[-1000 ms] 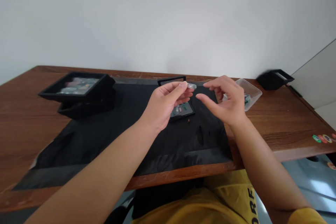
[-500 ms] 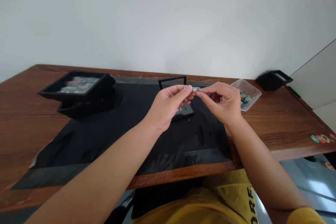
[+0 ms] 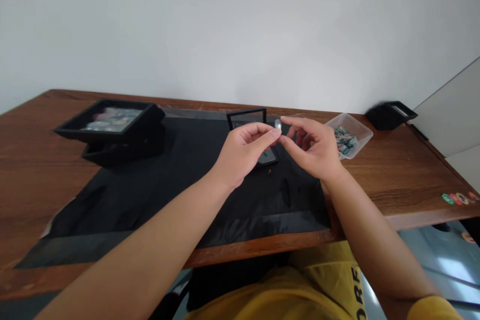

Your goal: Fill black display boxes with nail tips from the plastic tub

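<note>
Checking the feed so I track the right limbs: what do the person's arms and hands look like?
The left hand and right hand are bare, with no gloves, rings or wristbands visible. Both forearms are uncovered, without visible markings. A yellow sleeve shows near the right elbow; none shows on the left.

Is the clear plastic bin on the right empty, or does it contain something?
Not empty: small green and pale pieces lie in the plastic bin. The right hand hides part of it, so fullness is unclear.
</note>
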`<state>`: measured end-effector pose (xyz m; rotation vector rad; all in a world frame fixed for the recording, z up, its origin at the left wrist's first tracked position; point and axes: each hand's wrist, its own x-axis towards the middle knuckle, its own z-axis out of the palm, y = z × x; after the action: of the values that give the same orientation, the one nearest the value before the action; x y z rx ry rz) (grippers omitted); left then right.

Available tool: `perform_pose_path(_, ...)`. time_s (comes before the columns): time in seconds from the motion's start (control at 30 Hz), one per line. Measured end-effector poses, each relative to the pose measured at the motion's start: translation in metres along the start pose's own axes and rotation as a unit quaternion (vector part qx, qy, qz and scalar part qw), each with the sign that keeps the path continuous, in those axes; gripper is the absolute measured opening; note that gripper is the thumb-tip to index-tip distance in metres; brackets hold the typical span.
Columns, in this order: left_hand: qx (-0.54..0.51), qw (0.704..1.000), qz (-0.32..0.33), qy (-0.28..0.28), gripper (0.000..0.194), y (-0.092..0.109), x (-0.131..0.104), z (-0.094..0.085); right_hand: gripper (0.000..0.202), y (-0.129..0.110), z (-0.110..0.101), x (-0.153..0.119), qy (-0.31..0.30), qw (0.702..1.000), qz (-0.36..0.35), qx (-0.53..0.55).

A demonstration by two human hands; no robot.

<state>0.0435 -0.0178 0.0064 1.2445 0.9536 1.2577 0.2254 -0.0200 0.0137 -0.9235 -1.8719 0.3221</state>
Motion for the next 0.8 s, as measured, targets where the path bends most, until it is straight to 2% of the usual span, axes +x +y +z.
perform_pose_path(0.13, -0.008, 1.000, -0.003, -0.027, 0.023, 0.004, -0.001, 0.000, 0.028, 0.002, 0.001, -0.001, -0.044, 0.999, 0.003, 0.025)
perform_pose_path(0.23, -0.011, 0.999, -0.011, -0.031, 0.019, 0.006, 0.000, 0.000, 0.026, 0.003, 0.004, -0.002, -0.062, 0.995, 0.033, 0.067)
perform_pose_path(0.37, -0.005, 0.999, -0.039, -0.027, 0.020, 0.010, 0.001, 0.000, 0.033, 0.003, 0.007, -0.002, -0.082, 0.986, 0.090, 0.118)
perform_pose_path(0.53, 0.018, 0.997, -0.038, -0.072, 0.021, 0.012, 0.001, -0.003, 0.035, 0.003, 0.008, -0.002, -0.112, 0.966, 0.123, 0.197)
perform_pose_path(0.63, 0.026, 0.996, -0.033, -0.080, 0.022, 0.012, 0.001, -0.004, 0.040, 0.004, 0.010, -0.001, -0.128, 0.951, 0.152, 0.235)
perform_pose_path(0.8, 0.008, 0.997, -0.032, -0.072, 0.026, 0.008, 0.002, -0.003, 0.043, 0.011, 0.014, 0.000, -0.118, 0.947, 0.157, 0.252)
